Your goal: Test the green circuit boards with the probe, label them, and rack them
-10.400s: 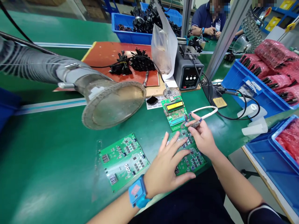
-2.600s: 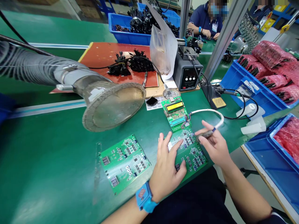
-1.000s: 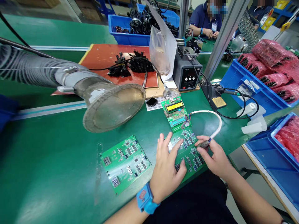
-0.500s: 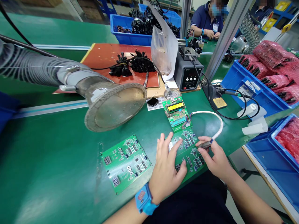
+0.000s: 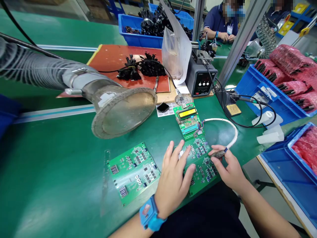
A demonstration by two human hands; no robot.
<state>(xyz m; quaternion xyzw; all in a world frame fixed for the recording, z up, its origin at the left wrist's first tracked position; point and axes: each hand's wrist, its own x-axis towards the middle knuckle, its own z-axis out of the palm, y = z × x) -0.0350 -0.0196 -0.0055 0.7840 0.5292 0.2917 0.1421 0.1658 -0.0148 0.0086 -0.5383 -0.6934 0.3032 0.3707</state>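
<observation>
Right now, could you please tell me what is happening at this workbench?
The person's right hand holds a grey probe at the edge of a green circuit board, the left hand spread over that board. The probe's white cable leads to a smaller board with a yellow LCD. Another circuit board lies to the left.

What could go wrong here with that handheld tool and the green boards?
The right hand holds the grey tool close to the circuit board; a slip might scratch its parts. The left hand lies over that board; a shift could slide it. The white cable links the tool to the display board, so a tug might drag that board.
</observation>
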